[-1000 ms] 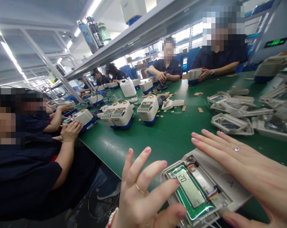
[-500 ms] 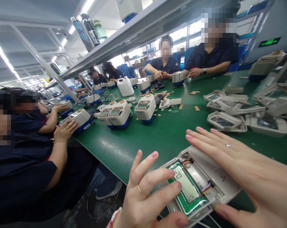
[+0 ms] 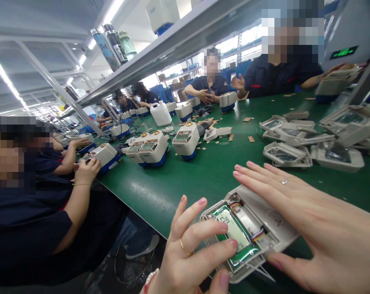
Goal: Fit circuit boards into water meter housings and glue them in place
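Note:
A grey meter housing [image 3: 266,222] lies at the near edge of the green table [image 3: 209,171]. Its open left end shows a green circuit board with an LCD screen [image 3: 233,232] and coloured wires. My left hand [image 3: 193,255] rests its fingertips on the board, thumb at the housing's near edge, fingers spread. My right hand [image 3: 307,220] lies flat over the housing's right part, fingers stretched out, thumb along its near side.
Grey covers [image 3: 287,154] lie in a pile at the right. White and blue meters [image 3: 148,149] stand in the middle, a white jug [image 3: 160,113] behind them. Several seated people handle meters along both sides. Bottles [image 3: 114,41] stand on an overhead shelf.
The housing and both my hands have drifted slightly left and up in view. Across the table a person has lifted one hand and reached the other towards a meter at the far right.

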Tool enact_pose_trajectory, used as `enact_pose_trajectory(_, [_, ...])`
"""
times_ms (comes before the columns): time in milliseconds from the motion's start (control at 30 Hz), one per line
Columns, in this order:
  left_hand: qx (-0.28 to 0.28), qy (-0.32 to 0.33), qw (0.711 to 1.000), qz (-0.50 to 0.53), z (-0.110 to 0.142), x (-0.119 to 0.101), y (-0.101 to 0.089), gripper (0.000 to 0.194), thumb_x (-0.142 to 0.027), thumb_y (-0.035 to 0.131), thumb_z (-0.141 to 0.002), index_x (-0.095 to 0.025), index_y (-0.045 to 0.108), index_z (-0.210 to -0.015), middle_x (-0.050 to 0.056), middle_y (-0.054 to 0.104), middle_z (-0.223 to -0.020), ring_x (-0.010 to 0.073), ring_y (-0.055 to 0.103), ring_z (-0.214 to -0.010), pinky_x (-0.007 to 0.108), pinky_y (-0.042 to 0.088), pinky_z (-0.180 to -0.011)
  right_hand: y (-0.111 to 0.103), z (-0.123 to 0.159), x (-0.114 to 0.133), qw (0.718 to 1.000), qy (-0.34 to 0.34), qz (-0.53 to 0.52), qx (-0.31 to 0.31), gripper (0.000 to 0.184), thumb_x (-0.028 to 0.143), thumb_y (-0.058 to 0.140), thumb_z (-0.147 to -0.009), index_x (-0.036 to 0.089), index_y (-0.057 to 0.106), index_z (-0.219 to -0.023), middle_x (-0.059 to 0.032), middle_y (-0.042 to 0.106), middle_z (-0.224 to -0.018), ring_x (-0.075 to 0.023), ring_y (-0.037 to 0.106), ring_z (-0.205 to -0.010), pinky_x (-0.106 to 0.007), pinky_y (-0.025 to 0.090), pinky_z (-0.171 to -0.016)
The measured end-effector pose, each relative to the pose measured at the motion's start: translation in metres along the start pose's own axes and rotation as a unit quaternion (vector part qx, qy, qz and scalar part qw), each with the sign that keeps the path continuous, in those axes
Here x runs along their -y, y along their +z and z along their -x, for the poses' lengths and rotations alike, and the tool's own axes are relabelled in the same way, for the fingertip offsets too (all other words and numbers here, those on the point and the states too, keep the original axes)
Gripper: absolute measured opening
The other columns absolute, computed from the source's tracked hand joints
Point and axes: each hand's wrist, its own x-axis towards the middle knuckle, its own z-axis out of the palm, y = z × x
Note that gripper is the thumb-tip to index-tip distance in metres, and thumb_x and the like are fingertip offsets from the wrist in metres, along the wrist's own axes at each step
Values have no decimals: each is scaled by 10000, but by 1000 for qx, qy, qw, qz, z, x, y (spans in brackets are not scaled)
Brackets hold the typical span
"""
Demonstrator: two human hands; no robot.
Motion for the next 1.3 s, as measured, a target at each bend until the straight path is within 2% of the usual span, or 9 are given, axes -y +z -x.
enact_pose_trajectory(100, [-6,-14,1000,-16,-1,-3,0,289,-200,527,-815,-297,718,-1009,7,676,-1103,290,430,-1341,550,256,-1185,1,2,-1,1000,-7,10,0,932,374,636,-756,192,168,-1542,-33,239,-1584,-311,310,-1413,-511,359,-1122])
enact_pose_trajectory(267, [-89,-69,993,-44,-7,-8,3,235,-256,533,-844,-327,755,-868,-8,685,-1080,306,479,-1295,594,255,-1160,4,3,-3,1000,-14,19,-8,909,389,608,-773,176,172,-1542,-17,206,-1593,-279,281,-1430,-487,341,-1129])
enact_pose_trajectory(333, [-98,-83,990,-60,-11,-8,3,228,-261,534,-848,-312,757,-858,-3,690,-1078,299,482,-1294,582,247,-1165,4,3,-3,1000,-15,20,-4,903,386,603,-778,170,172,-1542,-18,202,-1594,-275,276,-1432,-488,339,-1128])
enact_pose_trajectory(533, [-69,-102,987,-100,-20,-10,-3,202,-221,554,-847,-266,747,-883,20,684,-1108,284,450,-1324,547,197,-1190,4,3,-3,1000,-10,3,1,916,372,605,-771,187,155,-1547,-34,207,-1592,-309,287,-1422,-518,357,-1115])
enact_pose_trajectory(700, [-62,-98,990,-85,-23,-11,-3,188,-175,565,-836,-231,740,-877,33,686,-1095,287,458,-1317,530,205,-1193,3,4,-2,1000,-7,-9,5,937,363,616,-767,201,131,-1552,-46,208,-1592,-330,294,-1415,-542,364,-1108])
enact_pose_trajectory(1033, [-35,-105,993,-46,-21,-10,-3,199,-142,565,-828,-246,725,-884,14,683,-1109,270,445,-1336,519,207,-1200,2,2,-2,1000,-8,-9,-6,943,355,637,-747,201,159,-1546,-45,234,-1584,-323,305,-1411,-523,360,-1116])
enact_pose_trajectory(1233, [-65,-102,993,-15,-19,-13,1,188,-191,554,-832,-277,718,-801,-17,695,-1085,257,468,-1320,504,234,-1199,1,0,0,1000,-4,-12,-13,937,344,655,-729,212,197,-1535,-48,276,-1571,-332,332,-1396,-520,362,-1119])
enact_pose_trajectory(1300, [-30,-85,996,-16,-20,-14,-1,175,-176,575,-810,-277,717,-810,-19,698,-1090,245,466,-1325,472,227,-1211,2,1,-1,1000,-5,-13,-13,944,343,658,-724,210,195,-1537,-45,271,-1573,-336,322,-1400,-526,361,-1119])
